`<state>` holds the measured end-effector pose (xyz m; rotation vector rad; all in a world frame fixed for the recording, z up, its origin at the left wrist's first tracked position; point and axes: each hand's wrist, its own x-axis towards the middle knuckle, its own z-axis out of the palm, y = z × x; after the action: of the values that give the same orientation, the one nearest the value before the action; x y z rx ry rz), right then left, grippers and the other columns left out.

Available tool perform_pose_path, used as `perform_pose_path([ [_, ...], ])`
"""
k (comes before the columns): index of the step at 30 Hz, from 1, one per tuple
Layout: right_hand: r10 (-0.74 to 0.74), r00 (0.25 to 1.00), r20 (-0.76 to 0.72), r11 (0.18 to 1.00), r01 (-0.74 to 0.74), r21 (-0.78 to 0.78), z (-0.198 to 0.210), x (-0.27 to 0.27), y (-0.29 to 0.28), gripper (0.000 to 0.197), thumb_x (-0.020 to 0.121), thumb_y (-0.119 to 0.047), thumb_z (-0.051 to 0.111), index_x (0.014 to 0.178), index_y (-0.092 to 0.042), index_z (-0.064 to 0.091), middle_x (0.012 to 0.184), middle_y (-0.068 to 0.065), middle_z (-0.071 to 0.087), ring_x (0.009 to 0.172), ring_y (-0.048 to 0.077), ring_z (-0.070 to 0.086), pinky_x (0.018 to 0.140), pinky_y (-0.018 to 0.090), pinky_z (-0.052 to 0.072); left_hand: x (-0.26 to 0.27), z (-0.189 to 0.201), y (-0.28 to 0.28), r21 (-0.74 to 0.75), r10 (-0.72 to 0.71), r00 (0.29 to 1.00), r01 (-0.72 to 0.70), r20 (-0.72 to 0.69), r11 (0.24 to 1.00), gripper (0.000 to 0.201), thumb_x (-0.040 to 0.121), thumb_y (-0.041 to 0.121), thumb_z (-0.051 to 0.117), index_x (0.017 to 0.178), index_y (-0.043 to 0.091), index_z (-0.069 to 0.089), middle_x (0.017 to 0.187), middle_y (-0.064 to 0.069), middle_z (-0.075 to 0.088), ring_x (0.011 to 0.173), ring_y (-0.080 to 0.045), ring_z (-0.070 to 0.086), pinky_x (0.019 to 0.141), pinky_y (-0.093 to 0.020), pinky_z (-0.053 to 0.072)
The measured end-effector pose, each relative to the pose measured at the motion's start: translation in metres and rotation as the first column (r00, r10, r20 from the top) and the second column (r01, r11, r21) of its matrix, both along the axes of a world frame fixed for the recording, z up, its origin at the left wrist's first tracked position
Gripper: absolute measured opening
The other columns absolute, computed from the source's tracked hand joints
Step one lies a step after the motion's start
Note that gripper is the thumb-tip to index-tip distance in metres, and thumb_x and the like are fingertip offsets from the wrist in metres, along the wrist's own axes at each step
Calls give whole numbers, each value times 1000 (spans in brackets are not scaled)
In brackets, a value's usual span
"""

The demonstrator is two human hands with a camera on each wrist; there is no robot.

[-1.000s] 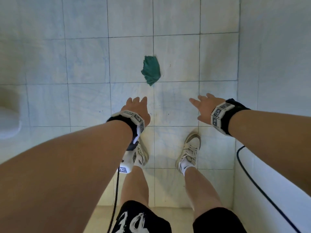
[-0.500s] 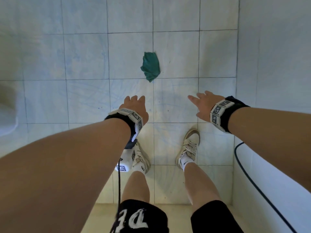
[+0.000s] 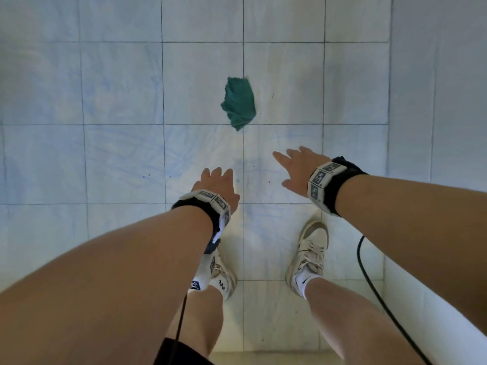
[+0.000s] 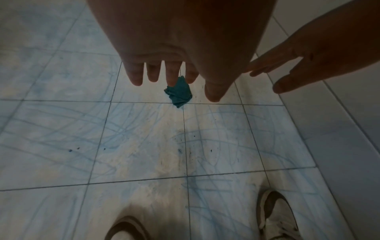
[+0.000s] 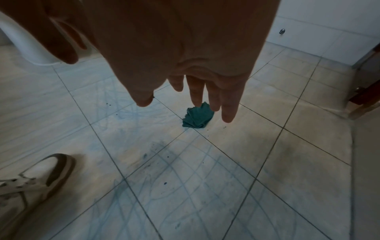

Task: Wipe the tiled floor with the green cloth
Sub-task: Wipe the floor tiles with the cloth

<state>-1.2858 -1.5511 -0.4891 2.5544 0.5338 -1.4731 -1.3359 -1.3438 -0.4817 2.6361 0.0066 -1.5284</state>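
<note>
The tiled floor (image 3: 118, 159) holds the crumpled green cloth (image 3: 239, 102); left hand (image 3: 217, 185) and right hand (image 3: 297, 171) hover above, fingers relaxed, holding nothing.

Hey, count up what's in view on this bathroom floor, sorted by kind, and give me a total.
Green cloth: 1
Hands: 2, left hand and right hand, both empty
White sneakers: 2, left shoe and right shoe
Wrist bands with markers: 2, left band and right band
Black cables: 2, left cable and right cable
Total: 9
</note>
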Motion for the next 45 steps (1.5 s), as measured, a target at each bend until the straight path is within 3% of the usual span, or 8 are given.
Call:
perform_pose_path([
  [8, 1, 992, 128, 999, -8, 50, -107, 69, 6, 81, 101, -52, 44, 160, -24, -4, 167, 8, 7, 152, 34, 10, 120, 51, 23, 48, -122, -10, -20, 9, 999, -8, 44, 1000, 88, 92, 46, 62, 157, 19, 9, 161, -8, 15, 147, -33, 12, 115, -50, 31],
  [13, -25, 969, 246, 987, -15, 159, -204, 116, 35, 82, 100, -53, 45, 160, -22, -2, 167, 8, 4, 152, 37, 6, 121, 51, 19, 73, -216, -7, -37, 38, 995, -35, 97, 999, 107, 84, 47, 73, 158, 26, -1, 165, -5, -6, 151, -32, 0, 116, -55, 28],
  [19, 91, 909, 406, 977, -161, 143, -302, 170, 92, 79, 104, -49, 39, 159, -17, -7, 166, 10, -10, 152, 36, -8, 122, 43, 2, 80, -317, -12, -87, 45, 963, -23, 266, 996, 103, 86, 47, 70, 157, 25, -1, 165, -2, -11, 151, -28, -4, 118, -51, 26],
  [24, 63, 924, 378, 982, -126, 143, -337, 124, 63, 75, 105, -48, 31, 158, -12, -7, 166, 13, -11, 151, 37, -10, 124, 44, -1, 52, -327, -17, -131, 46, 945, -4, 322, 991, 98, 89, 45, 66, 158, 23, 0, 165, -3, -9, 152, -29, -3, 121, -47, 20],
  [28, -23, 939, 343, 988, -30, 150, -342, 70, 3, 82, 101, -53, 36, 158, -19, -12, 165, 7, -17, 151, 33, -15, 125, 44, 2, 52, -331, -27, -93, -71, 941, 107, 332, 990, 101, 87, 54, 64, 157, 23, -2, 165, -4, -9, 151, -31, -4, 121, -48, 18],
  [34, -235, 908, 346, 971, 237, 37, -331, 80, -72, 83, 102, -50, 38, 157, -18, -15, 164, 8, -21, 151, 34, -15, 124, 45, 1, 90, -335, -55, -49, -156, 938, 180, 309, 983, 115, 79, 44, 78, 157, 20, -3, 164, -7, -15, 150, -37, -9, 117, -58, 21],
  [41, 82, 963, 256, 990, -109, 93, -320, 7, -14, 92, 98, -49, 49, 157, -19, -15, 163, 9, -23, 150, 36, -17, 123, 47, 12, 91, -337, -56, -91, -76, 961, 104, 265, 990, 116, 80, 40, 78, 157, 23, -7, 163, -3, -21, 150, -34, -16, 119, -59, 16],
  [45, -49, 957, 285, 979, -11, 206, -309, 25, -6, 92, 94, -51, 56, 159, -22, -2, 166, 0, -12, 153, 23, -9, 121, 43, 23, 91, -341, -55, -99, -55, 959, 86, 277, 991, 118, 77, 40, 81, 157, 24, -5, 163, -2, -21, 149, -34, -16, 118, -59, 15],
])
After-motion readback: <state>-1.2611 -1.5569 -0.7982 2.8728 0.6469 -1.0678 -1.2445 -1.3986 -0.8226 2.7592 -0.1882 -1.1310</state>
